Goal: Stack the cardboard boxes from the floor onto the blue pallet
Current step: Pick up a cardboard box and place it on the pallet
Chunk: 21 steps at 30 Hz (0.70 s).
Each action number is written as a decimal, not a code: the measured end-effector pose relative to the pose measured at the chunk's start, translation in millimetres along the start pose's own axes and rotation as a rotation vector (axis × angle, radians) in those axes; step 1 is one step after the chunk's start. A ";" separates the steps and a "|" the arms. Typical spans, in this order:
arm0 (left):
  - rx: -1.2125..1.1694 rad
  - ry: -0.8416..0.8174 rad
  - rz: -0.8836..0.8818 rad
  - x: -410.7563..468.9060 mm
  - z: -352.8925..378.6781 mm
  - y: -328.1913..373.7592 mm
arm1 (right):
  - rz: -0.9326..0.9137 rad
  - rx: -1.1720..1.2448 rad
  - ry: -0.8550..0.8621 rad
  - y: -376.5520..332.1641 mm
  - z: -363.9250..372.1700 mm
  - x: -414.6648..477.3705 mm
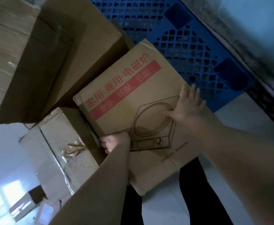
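Far right lies one blue pallet point(189, 51). Left of it are four cardboard boxes: a large box point(27, 62), a second box point(87, 38), a taped box point(60, 143) and a printed box point(133, 98) held tilted at the pallet's near edge. Two hands hold the printed box. The left hand point(115, 142) curls its fingers point(106, 144) round the box's left edge, and the right hand point(188, 106) presses on its face, fingers point(191, 93) spread flat.

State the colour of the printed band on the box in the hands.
Red band on the brown induction cooker box, seen in the head view.
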State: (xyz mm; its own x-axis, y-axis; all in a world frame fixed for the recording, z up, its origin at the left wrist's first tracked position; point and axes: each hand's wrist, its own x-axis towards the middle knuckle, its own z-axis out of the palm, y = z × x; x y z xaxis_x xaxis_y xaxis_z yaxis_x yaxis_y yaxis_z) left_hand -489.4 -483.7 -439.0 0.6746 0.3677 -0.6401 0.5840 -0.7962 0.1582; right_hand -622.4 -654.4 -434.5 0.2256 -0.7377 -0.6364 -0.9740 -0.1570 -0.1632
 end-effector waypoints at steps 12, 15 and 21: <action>0.025 -0.043 -0.060 -63.9 49.9 41.4 | 0.172 0.063 0.042 84.7 -83.6 57.6; 0.010 -0.106 0.039 -97.2 85.3 77.9 | 0.235 0.071 0.143 117.4 -125.0 75.3; 0.041 -0.192 0.147 -149.0 150.1 136.1 | 0.298 0.076 0.282 166.6 -190.3 112.9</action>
State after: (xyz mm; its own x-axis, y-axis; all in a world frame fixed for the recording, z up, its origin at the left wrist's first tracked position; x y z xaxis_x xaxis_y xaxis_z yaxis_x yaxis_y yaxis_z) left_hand -578.2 -719.0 -435.0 0.6508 0.1512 -0.7441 0.4640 -0.8549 0.2321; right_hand -763.1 -888.8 -390.1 -0.0907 -0.8963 -0.4341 -0.9891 0.1317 -0.0651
